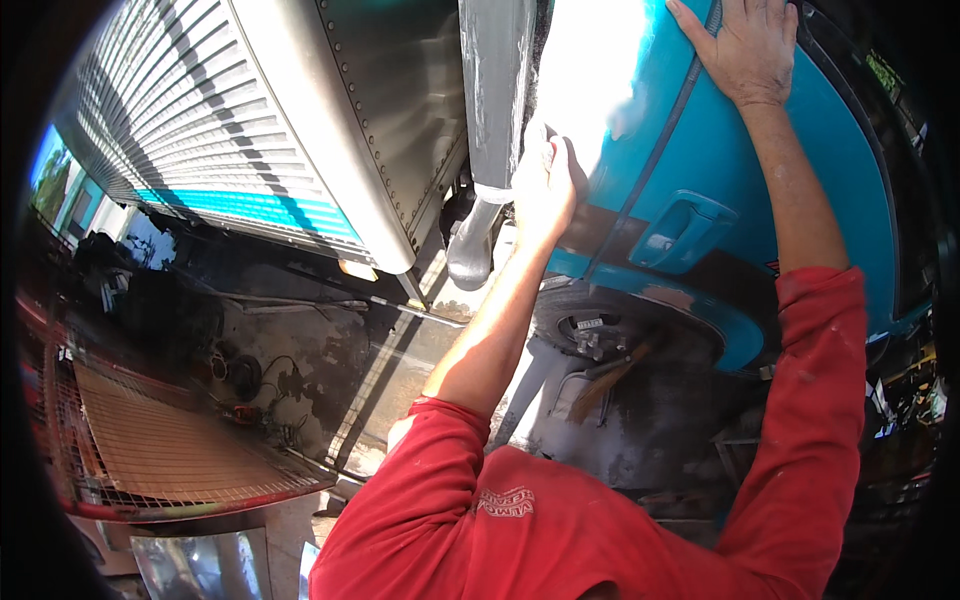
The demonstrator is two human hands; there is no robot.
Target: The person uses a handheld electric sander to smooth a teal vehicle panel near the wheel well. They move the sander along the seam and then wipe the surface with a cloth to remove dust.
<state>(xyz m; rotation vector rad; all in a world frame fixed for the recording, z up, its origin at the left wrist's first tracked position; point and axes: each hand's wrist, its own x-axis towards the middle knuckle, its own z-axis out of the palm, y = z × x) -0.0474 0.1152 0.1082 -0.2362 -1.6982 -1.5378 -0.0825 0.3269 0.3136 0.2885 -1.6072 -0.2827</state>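
My left hand (pixel 545 188) is raised at the sunlit rear edge of a turquoise vehicle cab (pixel 640 130). Its fingers are curled in; glare and the hand itself hide what they hold, if anything. Just left of it stands a grey post-like part (pixel 495 90) with a scuffed surface, a dark rounded piece (pixel 470 255) below it. Higher up on the right, my right hand (pixel 748 50) lies with fingers stretched out on the cab's painted panel, above the door handle (pixel 685 232).
A riveted metal trailer body (pixel 300 110) rises on the left. Below the cab sit a wheel (pixel 590 325) and a straw broom (pixel 605 385). A red mesh-sided frame (pixel 180 430) stands at lower left, near cables (pixel 285 400) on the stained floor.
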